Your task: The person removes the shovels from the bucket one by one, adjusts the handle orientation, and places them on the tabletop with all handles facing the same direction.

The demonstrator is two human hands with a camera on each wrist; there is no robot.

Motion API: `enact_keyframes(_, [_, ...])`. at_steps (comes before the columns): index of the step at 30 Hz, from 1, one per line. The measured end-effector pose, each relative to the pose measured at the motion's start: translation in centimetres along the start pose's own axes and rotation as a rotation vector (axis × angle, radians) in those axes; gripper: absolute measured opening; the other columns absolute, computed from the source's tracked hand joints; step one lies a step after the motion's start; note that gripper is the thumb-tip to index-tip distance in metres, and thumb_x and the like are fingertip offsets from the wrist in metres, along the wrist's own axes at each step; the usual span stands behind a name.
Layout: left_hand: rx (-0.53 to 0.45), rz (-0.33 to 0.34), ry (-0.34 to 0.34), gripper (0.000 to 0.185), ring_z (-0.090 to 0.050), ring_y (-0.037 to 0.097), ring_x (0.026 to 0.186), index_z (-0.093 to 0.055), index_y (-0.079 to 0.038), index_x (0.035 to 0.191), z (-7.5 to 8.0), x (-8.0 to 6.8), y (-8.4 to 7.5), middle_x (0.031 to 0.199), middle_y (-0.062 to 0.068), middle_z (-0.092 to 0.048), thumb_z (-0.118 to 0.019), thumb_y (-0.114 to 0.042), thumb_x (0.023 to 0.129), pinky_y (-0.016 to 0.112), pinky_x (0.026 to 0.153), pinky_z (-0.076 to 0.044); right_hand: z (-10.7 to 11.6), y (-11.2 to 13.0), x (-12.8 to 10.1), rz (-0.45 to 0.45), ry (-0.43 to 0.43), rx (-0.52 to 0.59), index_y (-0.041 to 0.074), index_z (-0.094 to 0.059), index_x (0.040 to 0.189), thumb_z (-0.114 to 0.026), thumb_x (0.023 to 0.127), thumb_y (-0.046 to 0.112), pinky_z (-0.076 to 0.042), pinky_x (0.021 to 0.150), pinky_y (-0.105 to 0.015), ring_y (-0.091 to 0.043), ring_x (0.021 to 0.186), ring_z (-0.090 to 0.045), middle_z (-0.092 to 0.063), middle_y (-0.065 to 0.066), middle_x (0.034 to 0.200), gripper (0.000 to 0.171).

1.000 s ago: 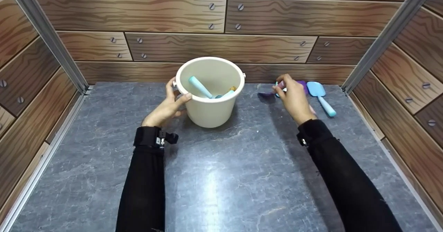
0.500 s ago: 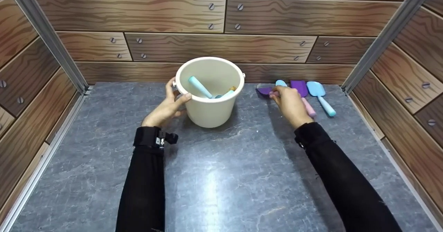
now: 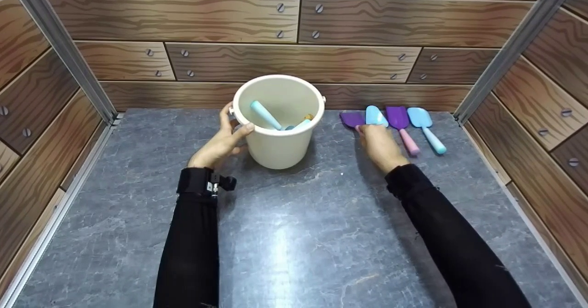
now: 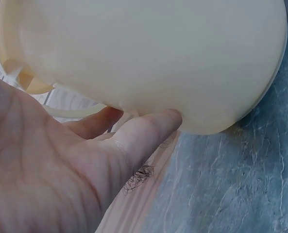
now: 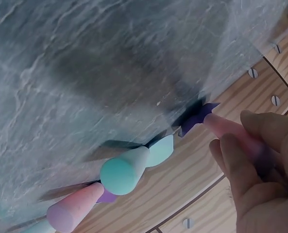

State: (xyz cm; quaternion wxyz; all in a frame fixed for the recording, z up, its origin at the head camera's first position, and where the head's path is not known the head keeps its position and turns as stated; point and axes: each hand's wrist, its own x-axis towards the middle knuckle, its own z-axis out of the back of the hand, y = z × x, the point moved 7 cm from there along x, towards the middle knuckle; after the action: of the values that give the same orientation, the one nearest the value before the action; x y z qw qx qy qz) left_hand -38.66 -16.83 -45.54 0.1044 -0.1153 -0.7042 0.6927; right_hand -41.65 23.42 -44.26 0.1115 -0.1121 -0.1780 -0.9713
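Note:
My left hand [image 3: 219,145] holds the side of a cream bucket [image 3: 280,149], thumb just under the rim and fingers behind the handle knob. In the left wrist view the thumb [image 4: 151,128] presses the bucket's outer wall. A teal handle [image 3: 265,115] and an orange piece [image 3: 308,117] show inside it. My right hand [image 3: 379,145] pinches the pink handle [image 5: 233,133] of a toy shovel with a purple blade [image 3: 351,119]. That blade lies close over the floor, leftmost in a row. Beside it is a light blue shovel [image 3: 375,116], its handle hidden behind my hand in the head view.
Farther right lie another purple shovel [image 3: 397,116] with a pink handle and a light blue one [image 3: 419,117] with a teal handle. A wood-patterned back wall [image 3: 275,60] stands right behind the row. Grey marbled floor [image 3: 294,216] stretches in front.
My right hand has come down and toward me, and the purple blade now lies flatter. More of the other shovels shows. My left hand and the bucket have not moved.

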Motion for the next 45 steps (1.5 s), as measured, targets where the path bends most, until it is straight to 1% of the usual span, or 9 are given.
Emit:
enact_keyframes(3, [0.0,0.001,-0.001,0.112,-0.026,0.05,0.18,0.008,-0.034,0.184,0.0,0.0,0.0,0.197,0.02,-0.005,-0.075,-0.045,0.108,0.084,0.138,-0.034,-0.3,0.2,-0.2,0.016,0.009,-0.019,-0.01,-0.077,0.103,-0.055,0.123,0.011,-0.062,0.076,-0.069,-0.051,0.081,-0.076,-0.077,-0.03,0.088,0.037])
enact_keyframes(9, [0.005,0.003,0.003,0.114,-0.026,0.049,0.181,0.008,-0.035,0.184,0.0,0.0,0.1,0.197,0.021,-0.006,-0.076,-0.047,0.108,0.083,0.139,-0.034,-1.3,0.0,0.0,0.084,0.056,-0.06,-0.011,-0.076,0.109,-0.075,0.105,-0.001,-0.066,0.086,-0.072,-0.057,0.1,-0.082,-0.082,-0.034,0.1,0.01])
enact_keyframes(13, [0.008,0.005,0.001,0.116,-0.025,0.049,0.181,0.008,-0.035,0.184,0.0,0.0,0.1,0.197,0.022,-0.006,-0.077,-0.051,0.107,0.084,0.139,-0.033,-5.0,-3.8,2.0,0.153,0.066,-0.054,-0.011,-0.074,0.123,-0.081,0.098,0.0,-0.066,0.08,-0.07,-0.055,0.097,-0.082,-0.08,-0.029,0.097,0.029])
enact_keyframes(18, [-0.013,-0.001,0.005,0.113,-0.025,0.05,0.181,0.008,-0.034,0.183,0.0,0.1,0.1,0.196,0.023,-0.004,-0.075,-0.047,0.109,0.083,0.139,-0.033,-9.6,-8.1,4.4,0.196,0.128,-0.086,-0.01,-0.072,0.137,-0.087,0.101,0.012,-0.068,0.077,-0.06,-0.039,0.085,-0.079,-0.069,-0.01,0.08,0.045])
enact_keyframes(22, [-0.02,-0.001,0.001,0.112,-0.028,0.05,0.18,0.008,-0.034,0.183,0.0,0.2,0.1,0.195,0.024,-0.006,-0.075,-0.044,0.109,0.081,0.139,-0.034,-10.4,-8.7,4.6,0.192,0.161,-0.098,-0.001,-0.073,0.112,-0.089,0.102,0.02,-0.069,0.079,-0.062,-0.039,0.083,-0.078,-0.063,-0.002,0.074,0.028])
enact_keyframes(26, [-0.022,-0.005,0.002,0.114,-0.029,0.05,0.179,0.007,-0.034,0.183,0.0,0.2,0.2,0.195,0.024,-0.008,-0.078,-0.047,0.108,0.081,0.139,-0.035,-9.5,-7.5,3.8,0.172,0.162,-0.074,0.011,-0.063,0.09,-0.086,0.104,0.023,-0.067,0.084,-0.066,-0.043,0.085,-0.077,-0.061,-0.002,0.074,0.029])
enact_keyframes(34, [-0.017,-0.01,0.005,0.119,-0.028,0.049,0.18,0.008,-0.033,0.183,-0.1,0.1,0.1,0.196,0.022,-0.006,-0.08,-0.052,0.105,0.08,0.14,-0.035,-2.5,0.1,0.1,0.109,0.192,-0.018,0.004,-0.059,0.09,-0.074,0.109,0.016,-0.061,0.085,-0.064,-0.037,0.08,-0.066,-0.056,-0.006,0.078,0.027])
enact_keyframes(40, [-0.02,-0.015,0.002,0.118,-0.028,0.049,0.18,0.007,-0.032,0.184,-0.1,0.0,0.0,0.196,0.021,-0.006,-0.079,-0.048,0.105,0.081,0.14,-0.034,-0.2,1.6,0.0,0.087,0.18,-0.004,-0.013,-0.072,0.128,-0.07,0.111,0.018,-0.059,0.111,-0.07,-0.053,0.118,-0.074,-0.077,-0.033,0.118,0.035])
enact_keyframes(45, [-0.024,-0.014,0.009,0.119,-0.023,0.048,0.181,0.008,-0.033,0.184,-0.1,0.0,0.0,0.196,0.02,-0.002,-0.08,-0.05,0.106,0.081,0.14,-0.032,1.3,2.3,0.8,0.063,0.201,0.023,-0.016,-0.06,0.157,-0.065,0.115,0.02,-0.047,0.136,-0.067,-0.056,0.154,-0.062,-0.066,-0.041,0.158,0.055])
